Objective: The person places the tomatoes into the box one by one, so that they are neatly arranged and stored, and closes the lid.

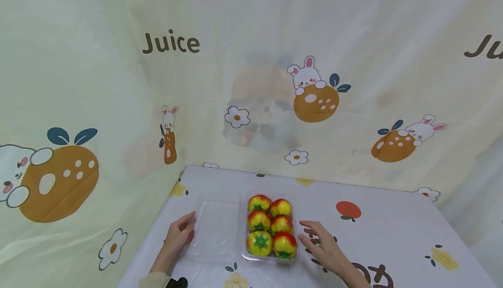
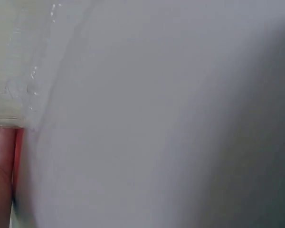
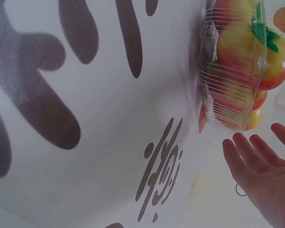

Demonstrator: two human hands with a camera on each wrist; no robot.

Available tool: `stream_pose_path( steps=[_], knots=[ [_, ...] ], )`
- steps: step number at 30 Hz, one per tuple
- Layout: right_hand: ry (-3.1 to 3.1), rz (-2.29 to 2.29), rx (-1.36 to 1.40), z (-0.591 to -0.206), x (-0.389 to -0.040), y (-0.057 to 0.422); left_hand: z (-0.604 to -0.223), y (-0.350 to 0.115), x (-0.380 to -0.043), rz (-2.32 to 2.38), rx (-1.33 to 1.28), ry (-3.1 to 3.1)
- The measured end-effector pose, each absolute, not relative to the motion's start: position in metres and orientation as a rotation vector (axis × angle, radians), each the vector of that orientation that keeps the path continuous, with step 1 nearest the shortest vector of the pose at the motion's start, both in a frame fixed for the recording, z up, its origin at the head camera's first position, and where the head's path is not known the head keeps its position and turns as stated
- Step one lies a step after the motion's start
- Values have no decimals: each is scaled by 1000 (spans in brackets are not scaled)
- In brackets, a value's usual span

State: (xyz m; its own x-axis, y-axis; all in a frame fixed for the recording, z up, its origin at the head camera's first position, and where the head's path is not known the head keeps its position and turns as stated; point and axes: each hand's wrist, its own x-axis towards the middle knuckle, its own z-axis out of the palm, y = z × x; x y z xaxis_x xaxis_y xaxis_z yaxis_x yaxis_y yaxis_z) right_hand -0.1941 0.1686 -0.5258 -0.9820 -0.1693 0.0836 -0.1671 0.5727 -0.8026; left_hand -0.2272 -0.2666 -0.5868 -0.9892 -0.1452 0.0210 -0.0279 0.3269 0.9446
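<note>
A clear plastic clamshell box lies opened out on the table, its lid on the left and its base on the right. Several shiny yellow-and-red fruits with green leafy tops fill the base in two columns. My left hand is at the lid's left edge, fingers loosely bent and fingertips right by the rim; only part of it shows in the left wrist view. To the right of the base, my right hand is held apart from it, fingers spread and nothing in them.
A white tablecloth with printed fruit, flowers and lettering covers the table. Behind and to the left hangs a pale printed curtain, close to the table's back and left edges. A dark object sits at my left wrist.
</note>
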Motion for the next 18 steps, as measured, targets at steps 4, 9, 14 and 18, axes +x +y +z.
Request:
stream_pose_path(
  steps=[4, 9, 14, 18],
  knots=[
    [2775, -1414, -309, -528, -194, 169, -576, -268, -227, -1748, 144, -2476],
    [2766, -1402, -360, -529, -195, 170, -562, -271, -232, -1711, 63, -2487],
    [2756, -1421, -423, -529, -194, 169, -542, -269, -233, -1700, 29, -2490],
    [2732, -1426, -431, -530, -191, 167, -526, -268, -231, -1715, -34, -2455]
  ],
)
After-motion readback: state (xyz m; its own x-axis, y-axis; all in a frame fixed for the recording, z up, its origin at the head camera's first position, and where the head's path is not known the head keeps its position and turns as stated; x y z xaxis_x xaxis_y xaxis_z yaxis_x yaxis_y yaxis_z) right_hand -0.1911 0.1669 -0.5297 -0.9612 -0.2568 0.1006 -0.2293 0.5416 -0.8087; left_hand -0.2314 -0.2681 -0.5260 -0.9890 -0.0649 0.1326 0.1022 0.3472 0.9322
